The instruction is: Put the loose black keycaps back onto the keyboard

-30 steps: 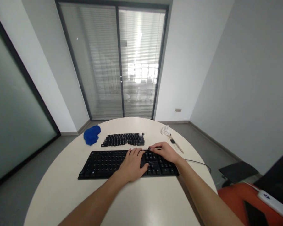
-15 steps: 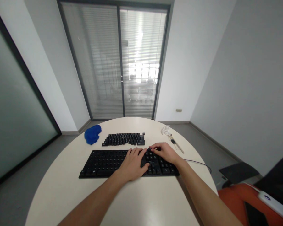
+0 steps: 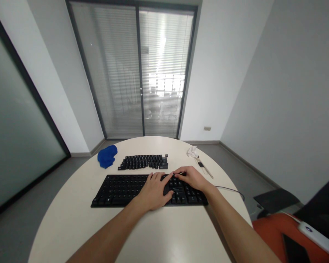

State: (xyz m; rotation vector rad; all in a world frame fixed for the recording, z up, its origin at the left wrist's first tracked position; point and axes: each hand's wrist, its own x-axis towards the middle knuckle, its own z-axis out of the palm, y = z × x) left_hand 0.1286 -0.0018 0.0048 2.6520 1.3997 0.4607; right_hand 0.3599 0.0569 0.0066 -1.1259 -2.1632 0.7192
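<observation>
A black keyboard [image 3: 117,190] lies across the round table; its left part shows bare key sockets, and keycaps [image 3: 178,199] sit on its right part. My left hand [image 3: 155,191] rests over the middle of it, fingers spread, its index finger stretched toward my right fingertips. At the keyboard's top edge, my right hand [image 3: 191,178] is closed in a pinch, thumb and index finger around what looks like a small black keycap, mostly hidden by the fingers. Behind the keyboard, loose black keycaps [image 3: 144,162] stand in rows, with a single keycap [image 3: 166,155] apart at their upper right.
A blue cloth-like piece [image 3: 106,156] lies at the table's left. Toward the right are a crumpled white tissue [image 3: 192,151], a thin stick-like tool [image 3: 206,168] and the keyboard's cable [image 3: 230,189]. An orange chair seat [image 3: 271,230] holds a dark flat object and a white device.
My left index finger has stretched out a little farther toward my right fingertips. The right hand keeps its pinch at almost the same spot on the keyboard.
</observation>
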